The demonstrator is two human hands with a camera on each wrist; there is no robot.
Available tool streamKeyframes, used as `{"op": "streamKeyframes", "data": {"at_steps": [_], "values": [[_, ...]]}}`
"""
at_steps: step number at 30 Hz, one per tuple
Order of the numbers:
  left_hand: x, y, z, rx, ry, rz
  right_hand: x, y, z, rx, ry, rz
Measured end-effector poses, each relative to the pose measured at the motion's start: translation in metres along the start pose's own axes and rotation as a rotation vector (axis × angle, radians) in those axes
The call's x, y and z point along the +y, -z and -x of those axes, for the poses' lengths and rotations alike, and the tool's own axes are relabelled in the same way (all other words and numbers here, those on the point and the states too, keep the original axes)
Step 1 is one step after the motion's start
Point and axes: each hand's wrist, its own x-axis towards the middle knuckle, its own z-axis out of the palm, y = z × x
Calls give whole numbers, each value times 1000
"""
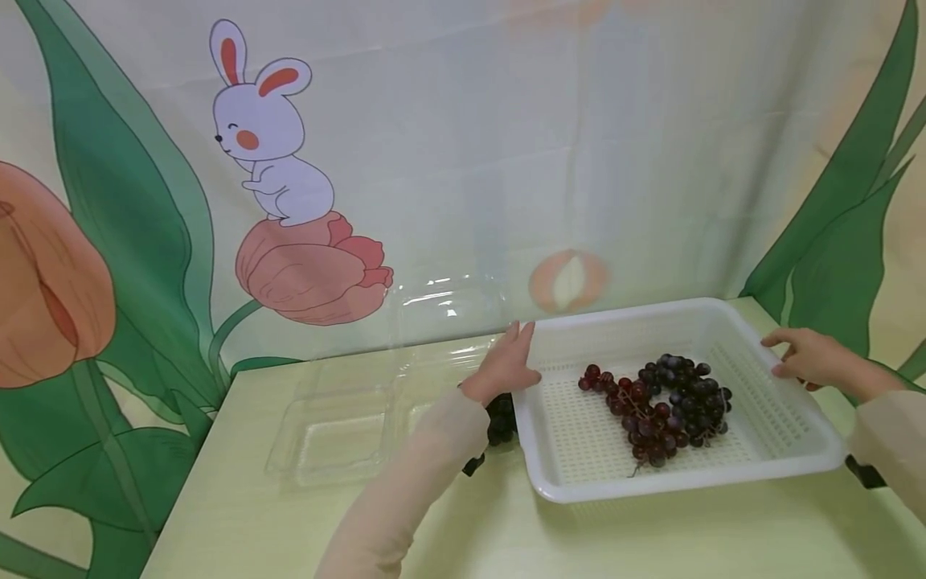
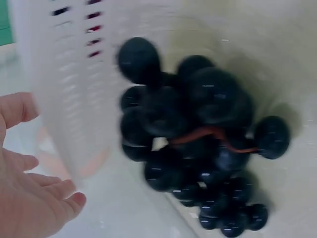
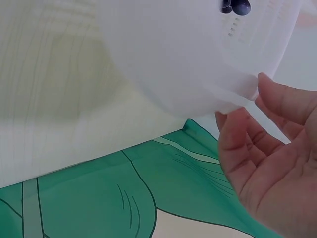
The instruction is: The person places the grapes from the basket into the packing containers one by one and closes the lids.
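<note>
A white plastic basket point(image 1: 622, 479) with slotted sides is held between both hands, a shadow on the tabletop below its front edge. Inside lie a bunch of red grapes point(image 1: 640, 422) and a bunch of dark grapes point(image 1: 687, 394). My left hand point(image 1: 506, 368) grips the basket's left rim, thumb on the inner side and fingers outside. At the opposite rim, my right hand point(image 1: 813, 358) pinches the edge between thumb and fingers, as the right wrist view shows. Another dark grape bunch point(image 2: 193, 119) lies on the table beside the basket's left wall, partly hidden by my left arm in the head view.
Clear plastic containers point(image 1: 329, 438) with raised lids stand left of the basket, partly behind my left sleeve. The pale table point(image 1: 239, 498) meets a printed curtain point(image 1: 434, 145) with a rabbit and tulips at its back edge.
</note>
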Motion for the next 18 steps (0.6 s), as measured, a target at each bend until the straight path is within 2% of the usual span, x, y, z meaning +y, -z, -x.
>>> {"op": "streamKeyframes", "data": {"at_steps": [3, 7, 12, 18], "values": [[11, 5, -3, -19, -2, -20, 0, 0, 0, -3, -7, 10], [28, 10, -7, -3, -66, -20, -1, -1, -2, -9, -19, 24], [49, 14, -12, -15, -122, 47, -1, -2, -4, -20, -25, 23], [66, 9, -22, -11, -189, 131, 0, -2, -3, -26, -24, 15]]}}
